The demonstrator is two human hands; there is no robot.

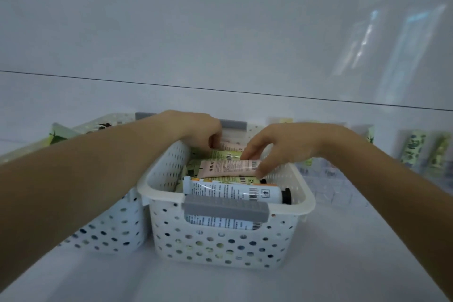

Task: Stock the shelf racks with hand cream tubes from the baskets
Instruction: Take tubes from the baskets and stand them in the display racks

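A white perforated basket (220, 247) with grey handles stands in front of me, filled with several hand cream tubes lying flat. A white tube with a black cap (235, 191) lies nearest. Behind it lies a pink tube (228, 168), and my right hand (282, 147) pinches its right end between thumb and fingers. My left hand (198, 130) reaches into the basket's far left corner with its fingers curled down onto another pink tube (231, 146); whether it grips that tube is hidden.
A second white basket (115, 228) stands to the left, partly behind my left forearm. Clear shelf racks (328, 186) stand to the right, with green patterned tubes (414, 147) upright behind them. A white wall rises at the back.
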